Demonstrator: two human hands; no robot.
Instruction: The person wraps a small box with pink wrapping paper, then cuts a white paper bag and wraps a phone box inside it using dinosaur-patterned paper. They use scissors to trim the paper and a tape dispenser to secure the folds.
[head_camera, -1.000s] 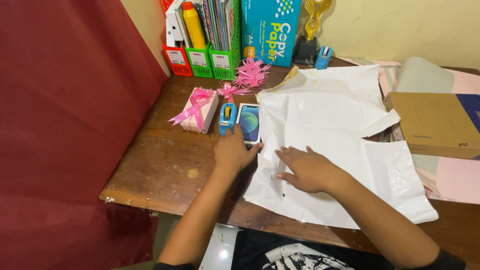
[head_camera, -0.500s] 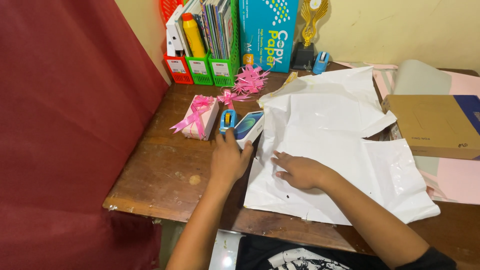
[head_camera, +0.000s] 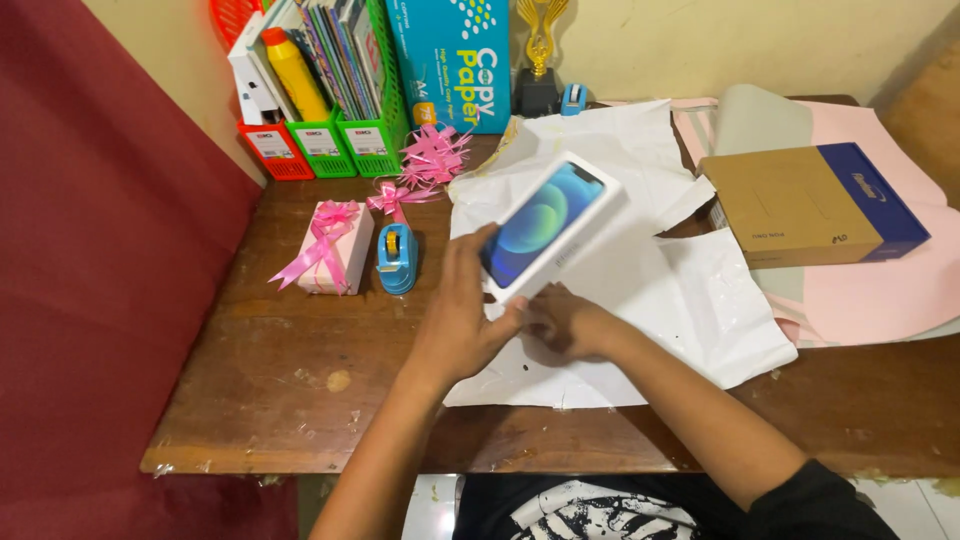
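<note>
My left hand (head_camera: 461, 320) grips the near end of a white phone box (head_camera: 552, 227) with a blue picture on its lid. The box is lifted and tilted above a large sheet of white wrapping paper (head_camera: 660, 290) spread on the wooden desk (head_camera: 300, 380). My right hand (head_camera: 560, 325) is under the box's lower end, fingers curled against it and over the paper. A blue tape dispenser (head_camera: 396, 258) and a small pink gift with a pink ribbon (head_camera: 335, 246) lie to the left of my hands.
Pink ribbon bows (head_camera: 432, 155) lie by red and green file holders (head_camera: 320, 140) at the back. A blue ream of paper (head_camera: 450, 60), a trophy (head_camera: 538, 60) and a second dispenser (head_camera: 573, 97) stand by the wall. A brown and blue carton (head_camera: 810, 200) rests on pink paper (head_camera: 880, 290) at right.
My left hand has picked the phone box up from beside the tape dispenser and carried it right, over the white paper. My right hand has come under it. The view shifted.
</note>
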